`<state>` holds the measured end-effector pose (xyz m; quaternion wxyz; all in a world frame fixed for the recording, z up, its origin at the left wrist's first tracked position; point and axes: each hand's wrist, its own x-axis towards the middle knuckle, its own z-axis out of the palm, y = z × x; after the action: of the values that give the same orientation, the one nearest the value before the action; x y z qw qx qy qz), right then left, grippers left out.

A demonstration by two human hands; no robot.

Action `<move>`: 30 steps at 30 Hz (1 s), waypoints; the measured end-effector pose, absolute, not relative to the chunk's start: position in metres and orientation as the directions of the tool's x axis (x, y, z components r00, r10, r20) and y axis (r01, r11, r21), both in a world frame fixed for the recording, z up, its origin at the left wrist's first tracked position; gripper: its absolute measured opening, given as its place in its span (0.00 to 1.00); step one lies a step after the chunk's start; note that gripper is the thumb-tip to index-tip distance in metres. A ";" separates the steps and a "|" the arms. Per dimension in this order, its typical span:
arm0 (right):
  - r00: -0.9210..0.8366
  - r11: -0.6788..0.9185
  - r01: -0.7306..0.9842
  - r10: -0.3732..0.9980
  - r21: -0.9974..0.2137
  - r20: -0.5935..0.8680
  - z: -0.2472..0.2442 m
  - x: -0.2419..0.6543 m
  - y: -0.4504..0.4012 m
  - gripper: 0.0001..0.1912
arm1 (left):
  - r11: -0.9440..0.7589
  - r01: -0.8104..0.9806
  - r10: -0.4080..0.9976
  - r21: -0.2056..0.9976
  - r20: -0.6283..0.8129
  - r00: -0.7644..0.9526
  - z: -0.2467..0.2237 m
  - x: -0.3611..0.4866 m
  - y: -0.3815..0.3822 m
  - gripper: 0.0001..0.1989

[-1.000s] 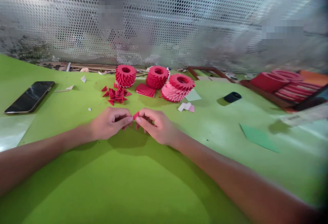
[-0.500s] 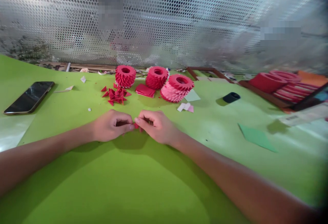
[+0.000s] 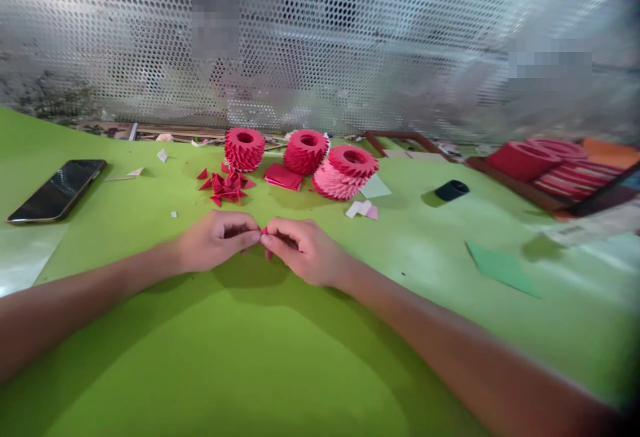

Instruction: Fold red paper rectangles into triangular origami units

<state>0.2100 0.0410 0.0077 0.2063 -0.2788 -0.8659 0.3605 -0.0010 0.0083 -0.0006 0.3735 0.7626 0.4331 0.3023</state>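
A small red piece of folded paper [image 3: 265,231] shows between the fingertips of both hands, mostly covered by them. My left hand [image 3: 213,240] pinches it from the left, thumb against fingers. From the right, my right hand [image 3: 307,250] pinches it too, and the fingertips of the two hands meet. Just beyond lies a loose heap of red folded paper triangles [image 3: 227,187]. Beside the heap is a stack of red paper slips [image 3: 283,177]. Round ring towers of folded paper stand behind: a red one [image 3: 245,150], another red one [image 3: 306,152] and a pink-and-red one [image 3: 345,172].
A phone [image 3: 57,190] lies at the left on the green table [image 3: 240,370]. To the right are a dark cylinder [image 3: 452,190], a green paper sheet [image 3: 503,269] and a brown box [image 3: 525,187] with red rolls. Paper scraps [image 3: 363,209] lie near the pink tower. A perforated metal screen [image 3: 300,43] stands behind.
Both hands have shifted slightly at the fingertips, still meeting at the small red paper. Less of the paper shows now, and it sits a little higher. The things on the table have not moved.
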 end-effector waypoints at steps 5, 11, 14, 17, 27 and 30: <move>-0.697 0.470 0.351 0.709 -0.810 0.109 0.006 0.210 0.042 0.16 | -0.331 0.482 0.888 0.811 0.094 0.450 0.000 0.000 0.008 0.17; -0.673 0.379 0.288 0.733 -0.879 0.096 0.006 0.213 0.050 0.16 | -0.110 0.326 0.964 0.939 0.020 0.266 -0.001 -0.005 0.014 0.19; -0.622 0.360 0.284 0.774 -0.889 0.115 0.006 0.214 0.055 0.16 | 0.032 0.146 0.998 0.989 -0.038 0.041 -0.001 -0.008 0.020 0.23; -0.614 0.369 0.322 0.783 -0.872 0.105 0.004 0.215 0.059 0.16 | 0.041 0.214 0.995 0.976 -0.060 0.082 0.000 -0.007 0.020 0.22; -0.576 0.635 0.721 0.772 -0.278 0.269 0.015 0.216 0.080 0.11 | -0.216 0.532 0.934 0.819 0.016 0.356 0.001 -0.001 0.010 0.15; -0.643 0.687 0.720 0.715 -0.101 0.277 0.021 0.212 0.100 0.12 | -0.203 0.546 0.937 0.813 0.000 0.348 0.001 -0.001 0.011 0.15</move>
<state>0.2122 0.0997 0.0208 0.1486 -0.3958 -0.9062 -0.0093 -0.0006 0.0108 0.0010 0.3753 0.7303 0.5077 0.2608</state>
